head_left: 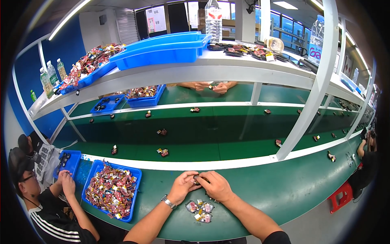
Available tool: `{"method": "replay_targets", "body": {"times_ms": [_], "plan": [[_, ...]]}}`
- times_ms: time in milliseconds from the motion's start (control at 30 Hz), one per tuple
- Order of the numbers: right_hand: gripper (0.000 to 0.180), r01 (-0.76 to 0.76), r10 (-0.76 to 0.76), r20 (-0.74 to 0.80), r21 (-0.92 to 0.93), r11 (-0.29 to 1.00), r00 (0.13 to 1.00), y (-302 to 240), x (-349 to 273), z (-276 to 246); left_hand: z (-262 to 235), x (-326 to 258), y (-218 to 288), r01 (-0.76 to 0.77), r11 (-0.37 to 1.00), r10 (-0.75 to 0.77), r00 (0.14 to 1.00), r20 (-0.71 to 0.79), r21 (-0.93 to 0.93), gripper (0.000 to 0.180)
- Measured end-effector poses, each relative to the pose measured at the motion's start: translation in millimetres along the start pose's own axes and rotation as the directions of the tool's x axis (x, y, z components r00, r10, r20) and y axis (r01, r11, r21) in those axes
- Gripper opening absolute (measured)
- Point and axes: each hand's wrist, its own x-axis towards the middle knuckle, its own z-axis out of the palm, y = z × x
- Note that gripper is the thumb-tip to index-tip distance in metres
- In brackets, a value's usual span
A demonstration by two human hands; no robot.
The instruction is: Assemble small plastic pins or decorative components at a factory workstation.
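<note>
At the lower centre of the frame, the left hand [183,187] is clamped on 1 small dark part [197,179], partly hidden, over the green desk [256,181]. The right hand [215,188] bends its fingers onto it; I cannot tell whether they grip. The step looks like fine 2-handed fingerwork; the next move likely calls for a steady left hold. Below lie about 3 clustered pieces [204,217]. At lower left: 1 large blue tray [138,185], its heap uncountable, and 1 smaller blue tray [76,159].
</note>
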Motion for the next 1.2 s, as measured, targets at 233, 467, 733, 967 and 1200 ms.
{"method": "replay_targets", "body": {"times_ms": [233,467,733,967,1200], "plan": [[0.020,-0.027,0.027,0.015,-0.016,1.000,1.000,-1.7,0.0,1.6,-1.1,0.6,-0.8,-0.003,1.000,0.003,1.000,-0.015,0.004,0.026],[0.020,-0.139,0.142,-0.046,0.063,0.988,0.989,-6.4,0.3,9.9,-4.2,1.5,-3.3,0.003,1.000,-0.003,1.000,-0.015,0.022,0.027],[0.020,-0.216,0.227,-0.073,0.133,0.967,0.971,-6.4,-2.0,12.2,-4.3,1.3,-3.5,0.010,0.999,-0.010,1.000,-0.010,0.037,0.028],[0.019,-0.195,0.202,-0.100,0.082,0.977,0.974,-4.6,-3.7,18.9,-4.0,1.3,-4.1,0.001,1.000,0.000,1.000,-0.030,0.028,0.027],[0.023,-0.219,0.226,-0.040,0.127,0.967,0.973,-11.3,4.4,12.4,-8.5,2.2,-6.0,-0.014,0.999,0.016,0.998,-0.063,0.030,0.028]]}}
